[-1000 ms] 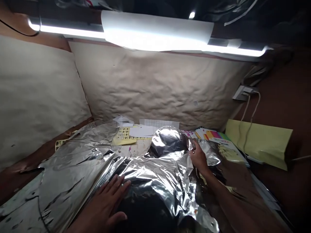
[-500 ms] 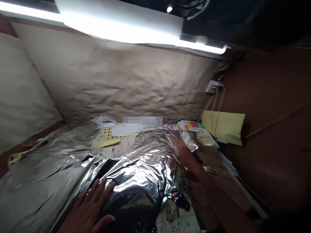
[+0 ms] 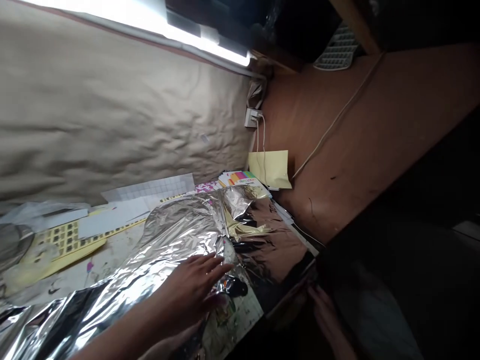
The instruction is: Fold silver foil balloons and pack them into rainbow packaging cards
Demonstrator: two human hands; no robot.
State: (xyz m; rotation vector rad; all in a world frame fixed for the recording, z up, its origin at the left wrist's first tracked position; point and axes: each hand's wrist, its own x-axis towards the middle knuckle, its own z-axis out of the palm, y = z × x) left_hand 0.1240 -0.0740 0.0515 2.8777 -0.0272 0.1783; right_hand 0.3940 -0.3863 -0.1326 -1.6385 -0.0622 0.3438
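A shiny silver film sheet [image 3: 168, 235] lies wrinkled over the work surface. My left hand [image 3: 195, 285] rests on it, palm down with fingers stretched out toward the right. Just beyond those fingertips is a small dark object [image 3: 236, 286] with a spot of orange; its kind is unclear. More reflective film [image 3: 273, 240] covers the table's right side and mirrors the brown wall. Low on the right, beside the table's edge, my right hand [image 3: 323, 305] is in shadow. Its fingers look extended and nothing shows in them.
Yellow printed sheets [image 3: 71, 240], white papers [image 3: 112, 220] and clear plastic [image 3: 33, 215] lie at the back left. Colourful cards [image 3: 240, 177] and a yellow paper [image 3: 272, 167] stand near the corner. Cords run from a wall socket [image 3: 252, 118]. A lit tube [image 3: 210, 45] hangs above.
The view has swung right. My left hand has moved right across the film. My right hand has left the film's far part and come back to the table's right edge.
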